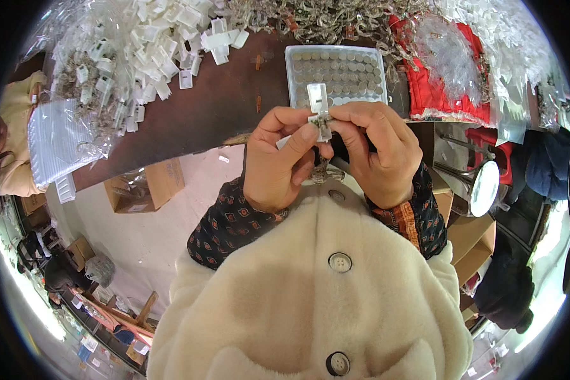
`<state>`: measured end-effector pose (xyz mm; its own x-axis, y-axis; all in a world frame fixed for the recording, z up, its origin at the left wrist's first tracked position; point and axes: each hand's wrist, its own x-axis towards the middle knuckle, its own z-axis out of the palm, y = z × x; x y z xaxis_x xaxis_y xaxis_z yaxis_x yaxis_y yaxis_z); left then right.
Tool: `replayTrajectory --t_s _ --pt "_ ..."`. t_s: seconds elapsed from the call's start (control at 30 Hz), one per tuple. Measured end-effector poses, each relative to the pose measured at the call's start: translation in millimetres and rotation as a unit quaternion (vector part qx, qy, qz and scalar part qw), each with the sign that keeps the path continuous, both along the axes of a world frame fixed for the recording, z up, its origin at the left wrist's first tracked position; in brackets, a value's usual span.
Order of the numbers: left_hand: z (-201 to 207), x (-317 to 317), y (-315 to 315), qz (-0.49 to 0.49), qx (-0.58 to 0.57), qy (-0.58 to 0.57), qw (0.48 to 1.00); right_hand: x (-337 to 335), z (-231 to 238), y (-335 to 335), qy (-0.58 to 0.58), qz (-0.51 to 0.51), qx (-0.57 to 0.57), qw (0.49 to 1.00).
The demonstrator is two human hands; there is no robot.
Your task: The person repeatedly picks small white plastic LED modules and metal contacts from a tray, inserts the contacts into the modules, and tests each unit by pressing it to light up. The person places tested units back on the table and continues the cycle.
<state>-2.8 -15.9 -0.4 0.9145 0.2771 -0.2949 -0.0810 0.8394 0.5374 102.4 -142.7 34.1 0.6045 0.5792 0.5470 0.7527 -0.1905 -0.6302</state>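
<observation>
Between my two hands, just above the table's near edge, is a small white plastic case (317, 96), its lid flap standing up. My left hand (271, 158) pinches its lower part from the left with thumb and fingers. From the right, my right hand (383, 152) has thumb and forefinger closed at the case's side. What lies inside the case is too small to make out. A bundle of thin brownish wire (323, 175) hangs below my fingers. Right behind the case, a shallow tray (289, 76) holds rows of round silvery discs like button cells.
White plastic cases (158, 54) are heaped at the far left of the dark table (202, 104). Tangled wire bundles (297, 16) lie along the back. Clear plastic strands (443, 54) rest on red cloth (424, 95) at right. A cardboard box (164, 180) stands on the floor, left.
</observation>
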Motion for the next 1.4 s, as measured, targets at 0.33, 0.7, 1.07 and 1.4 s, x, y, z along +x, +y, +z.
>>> replayTrajectory --t_s 0.33,0.7,1.07,1.4 --pt "0.0 -8.2 -4.1 -0.029 -0.021 -0.023 0.999 -7.9 7.0 -10.2 0.069 0.041 0.007 0.997" --pt "15.6 -0.6 -7.6 -0.019 -0.024 -0.071 0.997 -18.1 27.8 -21.9 0.114 0.063 0.047 0.99" --pt "23.8 2.8 -8.8 -0.1 -0.05 -0.059 0.992 -1.7 26.8 -12.6 0.258 0.085 0.164 0.948" --pt "50.5 11.5 -13.1 -0.102 -0.093 0.003 0.99 9.4 24.8 -15.7 0.094 0.175 0.209 0.957"
